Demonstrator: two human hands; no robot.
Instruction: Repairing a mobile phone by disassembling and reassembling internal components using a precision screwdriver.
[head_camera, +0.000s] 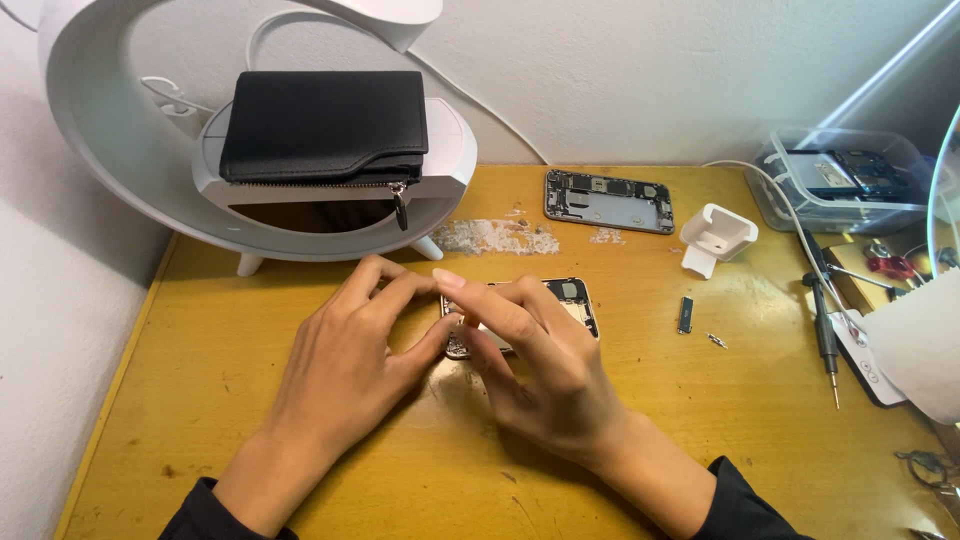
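Dark sleeves frame the bottom edge, and from them both hands reach forward over the yellow wooden table (200, 400). Left hand (345, 365) and right hand (535, 365) meet at an opened phone body (575, 300) lying flat near the table's middle; their fingertips pinch narrowly at its left part, though what they grip, if anything, is too small to tell. Bare tabletop lies open to the left and toward the near edge, giving both wrists free room.

Behind the hands stands a white curved lamp stand (90, 150) with a black zipped wallet (325, 125) resting on its shelf, close to the left hand's knuckles. Farther back, near the wall, lies a 2nd phone frame (610, 200), well apart. Right of it sits a small white plastic holder (718, 236). A tiny dark part (686, 314) and a screw-sized bit lie just right of the phone body. Crowding the right edge are a screwdriver (826, 335), a clear plastic box (845, 180) and a white paper roll (920, 350).
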